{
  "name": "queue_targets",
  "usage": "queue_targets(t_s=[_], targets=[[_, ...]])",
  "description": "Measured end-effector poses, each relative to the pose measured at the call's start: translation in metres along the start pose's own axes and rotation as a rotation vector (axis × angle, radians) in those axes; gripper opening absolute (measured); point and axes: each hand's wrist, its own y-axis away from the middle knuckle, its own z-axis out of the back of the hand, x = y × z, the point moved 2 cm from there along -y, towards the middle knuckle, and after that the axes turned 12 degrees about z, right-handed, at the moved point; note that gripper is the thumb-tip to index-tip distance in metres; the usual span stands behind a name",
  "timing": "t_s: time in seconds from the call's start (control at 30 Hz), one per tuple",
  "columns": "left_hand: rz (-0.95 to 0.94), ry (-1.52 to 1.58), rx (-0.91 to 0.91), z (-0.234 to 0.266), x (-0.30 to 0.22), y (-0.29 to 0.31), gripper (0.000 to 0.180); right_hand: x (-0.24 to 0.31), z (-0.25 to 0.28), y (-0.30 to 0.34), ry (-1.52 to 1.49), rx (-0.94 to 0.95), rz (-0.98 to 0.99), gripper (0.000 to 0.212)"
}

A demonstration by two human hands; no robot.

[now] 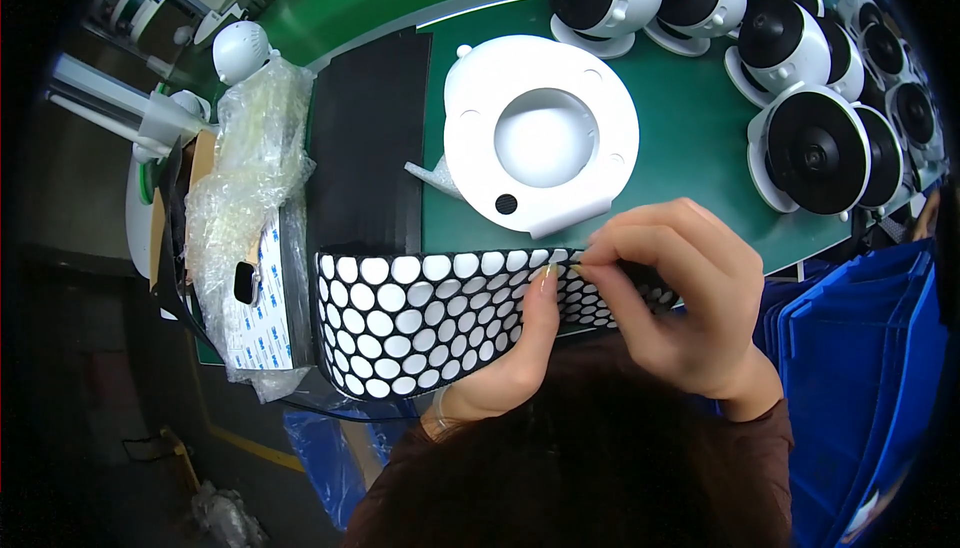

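A curved black sheet covered in rows of white round stickers point(408, 321) is held up in my left hand point(515, 368). The left thumb lies on its front face; the other fingers are hidden behind it. At the sheet's upper edge, the thumb and forefinger of my right hand point(690, 288) are pinched together, close to the left thumb tip; what is between them is too small to make out. Beyond the sheet lies a white ring-shaped camera base point(468, 153) with a round hollow in its middle. One small black dot point(507, 204) sits on its near rim.
Several white cameras with black fronts point(815, 153) stand at the far right. Blue plastic bins point(850, 348) are at the right. A black board point(365, 148) lies left of the base on the green table, beside bubble wrap point(255, 158) and a blue-and-white printed sheet point(265, 318).
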Motion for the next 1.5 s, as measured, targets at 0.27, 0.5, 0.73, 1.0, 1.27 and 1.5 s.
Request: queue_targets(t_s=[0.27,0.5,0.73,1.0,1.27,1.5], targets=[[-0.031,-0.051,0.052,0.04,-0.014,-0.012,0.037,-0.026,0.016,-0.006,-0.119,-0.203,-0.239,0.007],[0.037,-0.008,0.065,0.032,-0.012,-0.011,0.028,-0.032,0.009,-0.015,-0.296,-0.136,-0.396,0.007],[0.019,0.033,0.059,0.033,-0.011,-0.013,0.028,-0.03,0.008,-0.017,-0.237,-0.137,-0.383,0.007],[0.033,0.062,0.096,0.032,-0.012,-0.014,0.028,-0.032,0.009,-0.019,-0.257,-0.138,-0.401,0.008],[0.045,0.07,0.054,0.036,-0.01,-0.013,0.047,-0.03,0.008,-0.02,-0.157,-0.112,-0.356,0.008],[0.053,-0.048,0.082,0.041,-0.014,-0.014,0.023,-0.052,0.01,-0.016,-0.584,-0.086,-0.592,0.022]])
